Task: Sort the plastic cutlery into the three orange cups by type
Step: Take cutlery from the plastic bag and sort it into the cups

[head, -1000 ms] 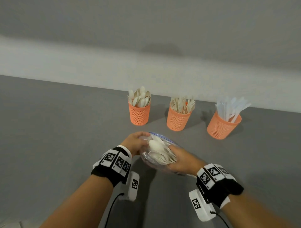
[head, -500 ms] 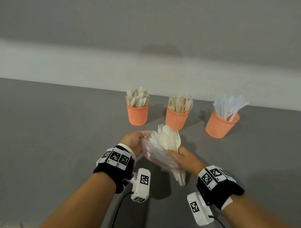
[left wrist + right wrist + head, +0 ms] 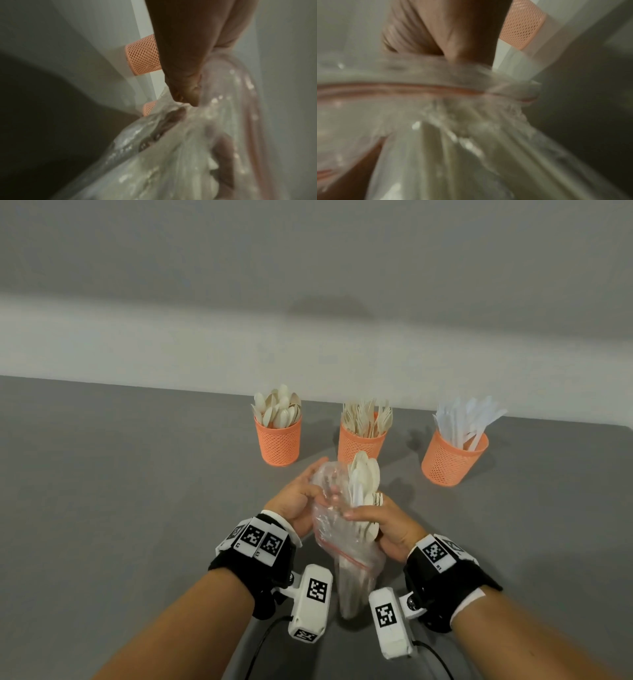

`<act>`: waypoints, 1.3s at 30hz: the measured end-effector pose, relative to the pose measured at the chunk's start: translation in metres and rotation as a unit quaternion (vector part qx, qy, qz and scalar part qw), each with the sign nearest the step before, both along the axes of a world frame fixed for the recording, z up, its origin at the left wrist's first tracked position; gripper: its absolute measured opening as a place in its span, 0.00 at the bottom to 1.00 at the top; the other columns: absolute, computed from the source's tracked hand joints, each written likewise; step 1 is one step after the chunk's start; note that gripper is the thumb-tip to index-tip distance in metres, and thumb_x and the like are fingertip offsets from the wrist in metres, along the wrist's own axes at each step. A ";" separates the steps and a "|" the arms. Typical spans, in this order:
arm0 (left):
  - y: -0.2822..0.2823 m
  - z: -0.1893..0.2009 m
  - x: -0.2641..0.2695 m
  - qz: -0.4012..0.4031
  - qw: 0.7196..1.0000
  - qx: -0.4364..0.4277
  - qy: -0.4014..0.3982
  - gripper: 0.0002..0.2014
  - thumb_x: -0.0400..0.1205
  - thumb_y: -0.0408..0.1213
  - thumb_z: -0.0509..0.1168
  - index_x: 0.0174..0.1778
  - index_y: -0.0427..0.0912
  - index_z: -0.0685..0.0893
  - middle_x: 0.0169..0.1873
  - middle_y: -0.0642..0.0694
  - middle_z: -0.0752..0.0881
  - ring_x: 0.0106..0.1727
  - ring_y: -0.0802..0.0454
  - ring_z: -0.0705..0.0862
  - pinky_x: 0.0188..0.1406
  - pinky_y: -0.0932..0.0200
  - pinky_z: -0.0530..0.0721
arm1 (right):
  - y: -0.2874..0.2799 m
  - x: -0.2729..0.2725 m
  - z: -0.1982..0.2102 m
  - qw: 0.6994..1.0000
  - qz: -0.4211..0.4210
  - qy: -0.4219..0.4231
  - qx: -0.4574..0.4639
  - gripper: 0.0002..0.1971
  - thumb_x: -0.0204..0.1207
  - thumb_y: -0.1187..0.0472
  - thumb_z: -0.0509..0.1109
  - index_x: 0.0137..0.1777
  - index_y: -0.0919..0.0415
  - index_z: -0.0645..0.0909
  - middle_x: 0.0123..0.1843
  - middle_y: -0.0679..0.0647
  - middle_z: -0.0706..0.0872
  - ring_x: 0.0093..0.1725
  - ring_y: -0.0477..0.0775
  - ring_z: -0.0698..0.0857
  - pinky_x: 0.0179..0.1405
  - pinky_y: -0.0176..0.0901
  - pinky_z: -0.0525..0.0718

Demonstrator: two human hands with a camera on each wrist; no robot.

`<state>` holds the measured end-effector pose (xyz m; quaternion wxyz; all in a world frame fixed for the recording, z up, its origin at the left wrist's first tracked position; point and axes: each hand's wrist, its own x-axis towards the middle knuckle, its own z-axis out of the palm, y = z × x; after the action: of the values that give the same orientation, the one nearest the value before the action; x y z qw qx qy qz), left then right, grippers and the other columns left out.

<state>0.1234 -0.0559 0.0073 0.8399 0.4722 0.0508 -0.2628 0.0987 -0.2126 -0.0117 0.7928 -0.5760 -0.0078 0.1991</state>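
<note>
On a grey counter against a pale wall: three orange cups in a row. Just before them, plastic cutlery in a clear bag, clutched by left hand and right hand together.

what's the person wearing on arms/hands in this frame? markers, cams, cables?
Bare forearms, no sleeves or gloves. Each wrist carries a black band with white edging, topped by white blocks printed with black square tags. A white boxy camera with its own tag hangs under each wrist, trailing a thin black cable.
</note>
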 end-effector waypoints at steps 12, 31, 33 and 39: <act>0.041 -0.040 0.004 0.035 0.930 0.350 -0.104 0.11 0.75 0.24 0.62 0.49 0.39 0.84 0.46 0.37 0.86 0.50 0.40 0.84 0.55 0.46 0.84 | -0.037 0.023 0.035 0.945 -0.302 -0.009 0.123 0.02 0.72 0.72 0.68 0.41 0.67 0.80 0.30 0.56 0.85 0.32 0.50 0.87 0.33 0.40 0.88; -0.026 0.021 -0.014 -0.160 0.972 0.136 -0.105 0.14 0.75 0.45 0.69 0.50 0.38 0.82 0.36 0.39 0.89 0.34 0.50 0.89 0.32 0.59 0.87 | 0.007 0.017 0.064 0.999 -0.033 -0.008 0.013 0.03 0.66 0.67 0.73 0.39 0.66 0.83 0.31 0.57 0.87 0.33 0.51 0.88 0.34 0.41 0.88; -0.027 0.013 -0.017 -0.177 0.973 0.114 -0.088 0.11 0.78 0.42 0.66 0.47 0.38 0.82 0.29 0.45 0.89 0.25 0.55 0.86 0.24 0.63 0.84 | 0.008 0.019 0.062 0.998 -0.050 -0.017 -0.020 0.03 0.72 0.64 0.72 0.41 0.64 0.83 0.36 0.57 0.87 0.39 0.50 0.89 0.41 0.44 0.89; -0.029 0.000 -0.008 -0.103 0.991 0.077 -0.041 0.08 0.69 0.37 0.71 0.35 0.37 0.80 0.25 0.45 0.80 0.25 0.52 0.80 0.31 0.57 0.84 | -0.004 0.024 0.058 0.951 -0.189 -0.119 -0.215 0.25 0.76 0.43 0.65 0.67 0.58 0.74 0.57 0.52 0.86 0.57 0.48 0.84 0.57 0.42 0.81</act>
<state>0.1157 -0.0849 0.0076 0.7709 0.5486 -0.0125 -0.3234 0.1230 -0.2162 0.0461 0.6670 -0.7429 0.0502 -0.0277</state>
